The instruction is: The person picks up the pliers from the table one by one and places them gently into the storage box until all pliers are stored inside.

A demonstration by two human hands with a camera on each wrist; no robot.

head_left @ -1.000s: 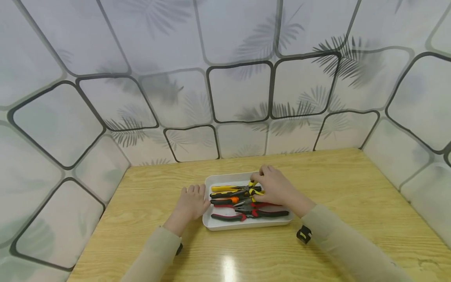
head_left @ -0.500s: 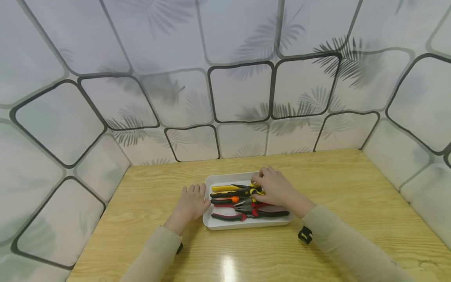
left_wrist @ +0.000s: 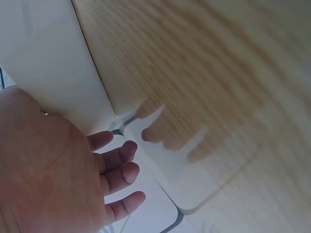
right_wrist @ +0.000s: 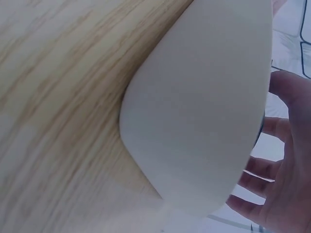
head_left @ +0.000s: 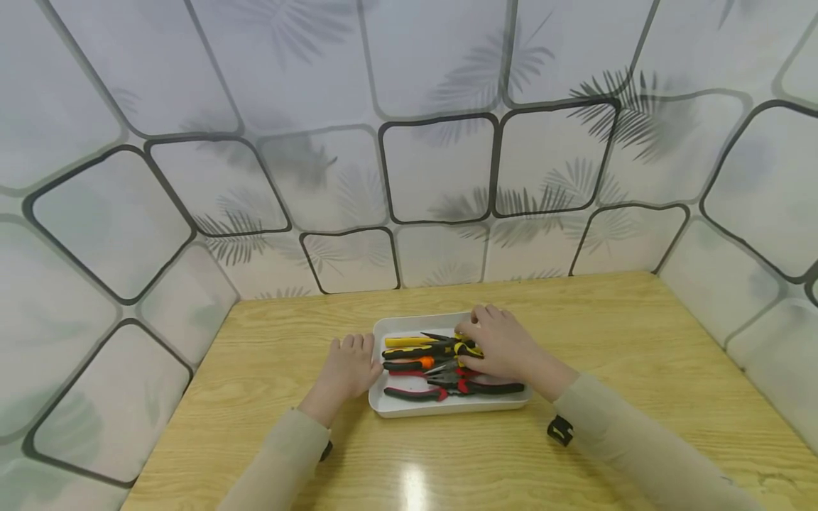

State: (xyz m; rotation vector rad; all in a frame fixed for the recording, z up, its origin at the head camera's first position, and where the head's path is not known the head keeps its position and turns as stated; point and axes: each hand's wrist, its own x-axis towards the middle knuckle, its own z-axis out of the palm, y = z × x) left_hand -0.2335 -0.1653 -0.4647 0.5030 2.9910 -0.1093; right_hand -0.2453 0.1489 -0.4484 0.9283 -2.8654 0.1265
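A white tray (head_left: pixel 447 411) on the wooden table holds several pliers. My right hand (head_left: pixel 505 344) reaches over its right end, its thumb and fingers curled round the yellow-and-black handles of long-nose pliers (head_left: pixel 439 338), whose tips point left. Beneath lie pliers with black-and-yellow handles (head_left: pixel 409 351), a plain yellow handle (head_left: pixel 407 342) and pliers with an orange-and-black handle (head_left: pixel 404 365). Red-and-black pliers (head_left: pixel 415 394) lie nearest the front wall. My left hand (head_left: pixel 348 365) rests at the tray's left end, thumb by the rim. In the right wrist view, the tray wall (right_wrist: pixel 194 97) hides most tools.
The wooden table (head_left: pixel 287 319) stretches out on both sides of the tray. Patterned white panels (head_left: pixel 441 255) rise behind and at the sides. A small black device (head_left: pixel 560 431) hangs under the right wrist.
The tips of the long-nose pliers have swung away from the tray's front, from pointing left and slightly down to left and slightly up. My left hand stays in place.
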